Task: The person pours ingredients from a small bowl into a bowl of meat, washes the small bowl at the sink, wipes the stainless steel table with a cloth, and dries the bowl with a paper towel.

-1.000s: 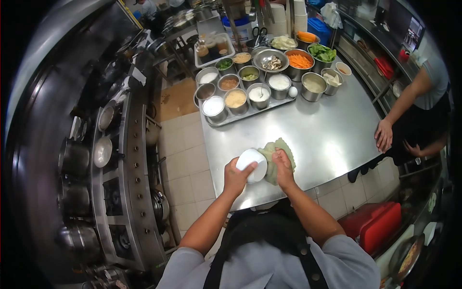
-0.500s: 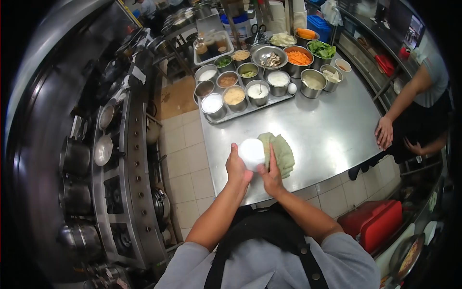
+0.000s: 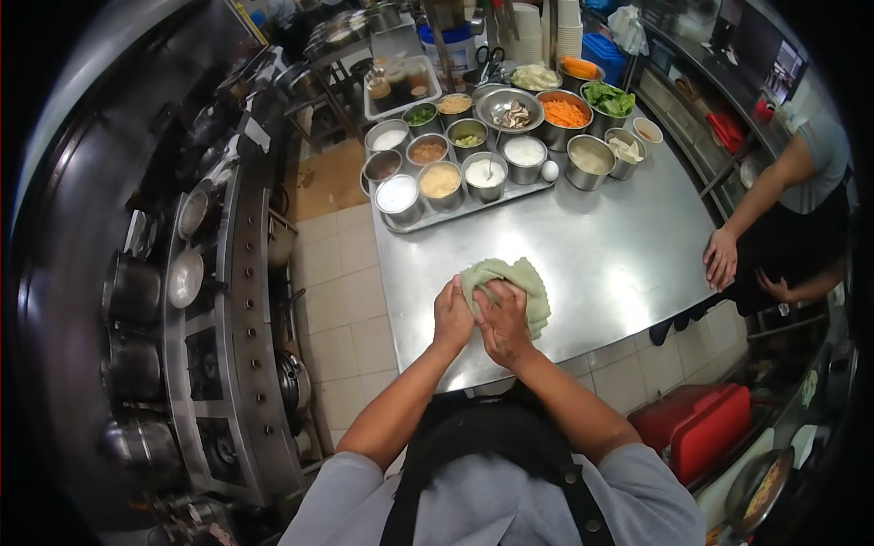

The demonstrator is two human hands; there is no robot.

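My left hand [image 3: 452, 314] is closed at the left edge of a pale green cloth [image 3: 525, 282], above the front of the steel table. My right hand [image 3: 503, 314] presses into the cloth with bent fingers, and its fingertips are partly hidden in the folds. The white bowl seen earlier in my left hand is now out of sight, covered by the cloth and my hands. Both hands are close together, almost touching at the thumbs.
Beyond my hands, a tray [image 3: 473, 211] holds several steel containers and a white egg [image 3: 549, 171]. Shredded carrots [image 3: 565, 113] and leafy greens [image 3: 608, 98] stand behind. A stove [image 3: 246, 364] runs along the left. A co-worker's hand [image 3: 721, 258] rests on the table's right edge.
My right hand has brought the cloth left and over the white bowl, which no longer shows. My right hand has moved from the bowl's side onto the cloth.
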